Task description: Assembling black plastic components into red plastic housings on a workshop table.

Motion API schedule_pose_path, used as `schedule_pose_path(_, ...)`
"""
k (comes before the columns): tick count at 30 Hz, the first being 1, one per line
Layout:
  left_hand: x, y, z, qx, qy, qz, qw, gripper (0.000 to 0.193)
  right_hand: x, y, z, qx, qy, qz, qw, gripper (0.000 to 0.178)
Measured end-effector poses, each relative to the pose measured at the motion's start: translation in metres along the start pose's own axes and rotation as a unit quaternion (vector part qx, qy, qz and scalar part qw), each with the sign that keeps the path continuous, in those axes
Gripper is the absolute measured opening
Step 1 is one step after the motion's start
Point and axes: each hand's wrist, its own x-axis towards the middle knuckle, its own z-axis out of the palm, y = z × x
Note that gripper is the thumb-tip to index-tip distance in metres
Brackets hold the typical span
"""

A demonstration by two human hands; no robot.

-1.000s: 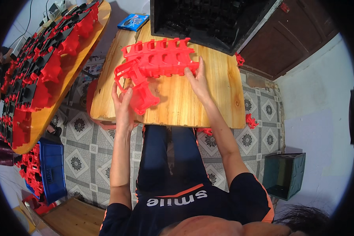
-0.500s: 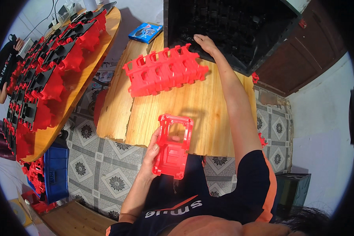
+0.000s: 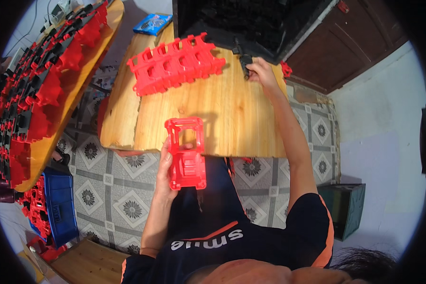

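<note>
A red plastic frame (image 3: 188, 169) with a rectangular opening in its upper half is gripped along its left side by my left hand (image 3: 164, 165), above my lap at the table's near edge. Over the table's far right, my right hand (image 3: 262, 73) pinches a narrow black plastic part (image 3: 244, 61) between thumb and fingers. Just behind that part stands the large black bin (image 3: 184, 21), with dark parts inside that blur together. A row of joined red frames (image 3: 175, 68) rests on the wooden table (image 3: 241, 123), left of my right hand.
On the left, a second wooden table (image 3: 75, 102) carries several rows of red frames fitted with black parts. A blue crate (image 3: 61, 208) of red pieces stands below it. A blue packet (image 3: 152, 23) lies at the table's far corner. A dark box (image 3: 343, 208) sits on the right.
My right hand has come back out of the black bin with a black part in its fingers. My left hand still holds the red frame. The whole view has shifted somewhat.
</note>
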Motion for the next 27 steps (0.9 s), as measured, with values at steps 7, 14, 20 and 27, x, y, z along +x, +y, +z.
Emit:
schedule_pose_path(7,-0.017,-0.01,0.01,0.009,0.053,-0.007,0.999,0.062,-0.13,0.001,-0.026,0.458,-0.217,0.283,0.815,0.026)
schedule_pose_path(14,-0.024,-0.01,0.022,0.047,0.035,0.015,0.998,0.063,-0.146,-0.012,-0.018,-0.226,0.116,-0.137,0.957,0.024)
schedule_pose_path(20,-0.028,-0.009,0.024,0.005,0.046,0.022,0.999,0.066,-0.102,-0.038,0.005,-0.352,-0.03,-0.34,0.871,0.03)
schedule_pose_path(27,-0.024,-0.004,0.008,0.014,0.082,0.102,0.991,0.074,-0.139,-0.01,-0.014,-0.227,-0.134,-0.146,0.953,0.026)
